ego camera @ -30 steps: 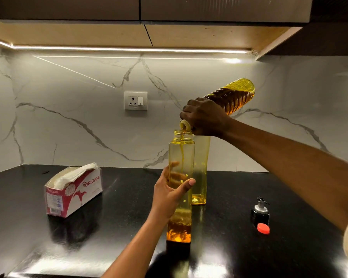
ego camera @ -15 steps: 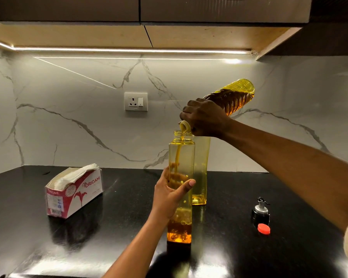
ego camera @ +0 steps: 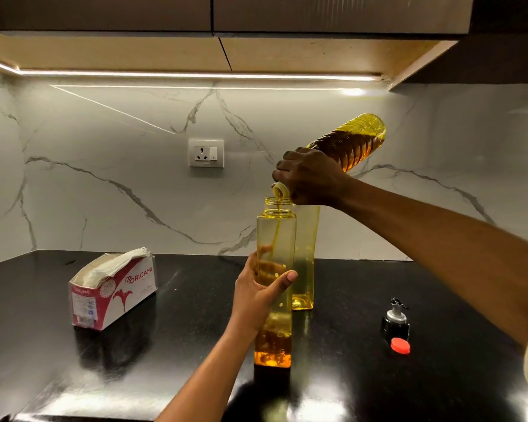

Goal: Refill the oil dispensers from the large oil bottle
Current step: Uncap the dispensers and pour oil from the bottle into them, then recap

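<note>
A black glossy counter is seen against a white marble backsplash, lit by a light strip under the cabinets; a wall socket is set into the marble.

Little has been altered over the last second. The large oil bottle is kept tilted mouth-down over the near dispenser, and a thin oil stream is still being passed through the open neck. The amber pool at the bottom appears to have risen only slightly. The filling is therefore judged to be at an early stage, most of this dispenser being unfilled. The second dispenser, standing just behind, holds only a shallow layer and has not yet been topped up.

The right hand is clenched round the large bottle near its neck. The left hand is wrapped round the middle of the near dispenser, thumb in front and fingers seen through the plastic, so that it is steadied upright on the counter.

A pourer top and a red cap have been laid together on the counter to the right, well apart from the dispensers.

The only legible writing is "ORIGAMI", printed on the red and white tissue box at the left; its smaller print cannot be read; no label can be made out on the oil bottle.
</note>
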`<state>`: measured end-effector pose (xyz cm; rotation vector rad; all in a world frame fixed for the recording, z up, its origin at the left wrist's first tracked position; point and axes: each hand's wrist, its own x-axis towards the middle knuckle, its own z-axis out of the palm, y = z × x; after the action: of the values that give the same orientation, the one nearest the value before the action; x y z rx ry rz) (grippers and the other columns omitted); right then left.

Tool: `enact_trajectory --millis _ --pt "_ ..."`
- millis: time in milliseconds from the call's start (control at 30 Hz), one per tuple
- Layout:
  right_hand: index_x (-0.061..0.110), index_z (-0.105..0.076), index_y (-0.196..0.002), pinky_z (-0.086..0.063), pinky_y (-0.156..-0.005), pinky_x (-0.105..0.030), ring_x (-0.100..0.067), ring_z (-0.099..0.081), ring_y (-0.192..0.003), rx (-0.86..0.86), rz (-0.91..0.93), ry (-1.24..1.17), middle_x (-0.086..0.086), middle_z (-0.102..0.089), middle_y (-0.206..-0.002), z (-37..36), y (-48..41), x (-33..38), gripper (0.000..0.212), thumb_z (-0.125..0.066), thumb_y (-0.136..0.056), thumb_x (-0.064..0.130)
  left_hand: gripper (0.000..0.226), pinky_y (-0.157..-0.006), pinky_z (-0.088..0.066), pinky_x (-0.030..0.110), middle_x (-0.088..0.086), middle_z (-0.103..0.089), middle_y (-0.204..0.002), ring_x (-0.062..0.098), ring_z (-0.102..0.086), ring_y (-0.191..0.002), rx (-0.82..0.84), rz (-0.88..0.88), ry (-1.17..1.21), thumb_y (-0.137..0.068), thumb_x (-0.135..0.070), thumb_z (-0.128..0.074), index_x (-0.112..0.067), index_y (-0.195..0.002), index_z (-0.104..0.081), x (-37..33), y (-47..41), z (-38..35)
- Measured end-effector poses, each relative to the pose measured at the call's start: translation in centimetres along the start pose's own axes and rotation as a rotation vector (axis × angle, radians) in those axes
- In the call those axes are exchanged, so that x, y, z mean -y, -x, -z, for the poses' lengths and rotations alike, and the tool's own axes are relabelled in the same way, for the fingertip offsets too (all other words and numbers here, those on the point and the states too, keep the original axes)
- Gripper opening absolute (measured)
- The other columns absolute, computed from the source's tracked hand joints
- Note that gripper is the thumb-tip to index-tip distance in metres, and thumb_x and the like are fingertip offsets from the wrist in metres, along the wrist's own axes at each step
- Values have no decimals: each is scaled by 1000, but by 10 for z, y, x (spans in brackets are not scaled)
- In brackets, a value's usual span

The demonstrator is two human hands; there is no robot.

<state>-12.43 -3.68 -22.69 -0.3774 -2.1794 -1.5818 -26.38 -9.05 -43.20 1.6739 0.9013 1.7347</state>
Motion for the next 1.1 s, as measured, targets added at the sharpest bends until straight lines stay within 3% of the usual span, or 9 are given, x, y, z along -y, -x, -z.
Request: enact_trajectory --millis 633,1100 --pt "8 -68 -79 -51 -61 -30 -25 -64 -68 26 5 -2 -7 -67 -73 -1 0 -1 18 -72 -77 26 96 -69 -54 18 -7 -69 -90 5 -69 -85 -15 12 14 -49 -76 -74 -25 -126 -50 0 0 -1" --pt "9 -67 -79 -50 -60 -29 -25 -63 -67 31 32 10 -6 -66 -72 0 -1 -1 19 -75 -74 25 96 -68 -54 17 -1 -67 -100 5 -69 -87 -12 -3 2 -52 -76 -72 -25 -129 -48 1 1 -2"
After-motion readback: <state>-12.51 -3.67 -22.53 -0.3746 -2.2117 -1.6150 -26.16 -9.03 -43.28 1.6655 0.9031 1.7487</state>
